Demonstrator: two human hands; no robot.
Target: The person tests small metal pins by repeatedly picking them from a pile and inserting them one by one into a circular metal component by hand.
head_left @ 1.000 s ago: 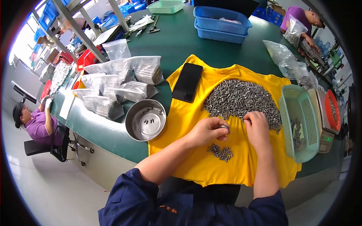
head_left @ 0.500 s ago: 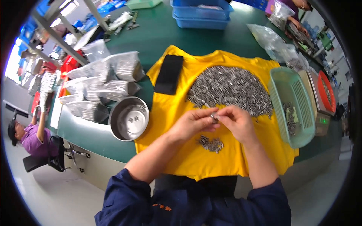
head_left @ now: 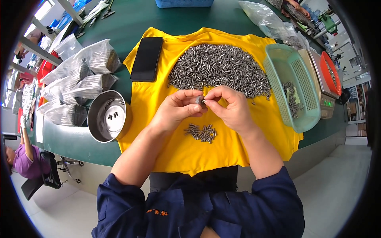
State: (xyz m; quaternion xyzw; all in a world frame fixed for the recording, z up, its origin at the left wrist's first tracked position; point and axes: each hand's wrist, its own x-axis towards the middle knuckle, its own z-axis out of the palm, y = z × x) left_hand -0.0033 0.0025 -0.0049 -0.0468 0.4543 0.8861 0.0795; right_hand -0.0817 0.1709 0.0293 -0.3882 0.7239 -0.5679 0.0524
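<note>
Metal pin [head_left: 199, 99], small and grey, sits pinched between your left hand [head_left: 177, 109] and right hand [head_left: 231, 107], both gripping it at the fingertips and raised above the yellow cloth [head_left: 222, 150], probably so you can see it closely. Beyond your hands the big heap of pins [head_left: 218, 71] lies spread on the cloth, which keeps them from rolling off the green table [head_left: 131, 23]. A small cluster [head_left: 201, 133] rests just below your wrists, kept apart from the heap. Steel bowl [head_left: 108, 117] to your left and green basket [head_left: 291, 85] to your right each hold a few pins, within easy reach. A black phone [head_left: 147, 58] lies on the cloth's far left corner.
</note>
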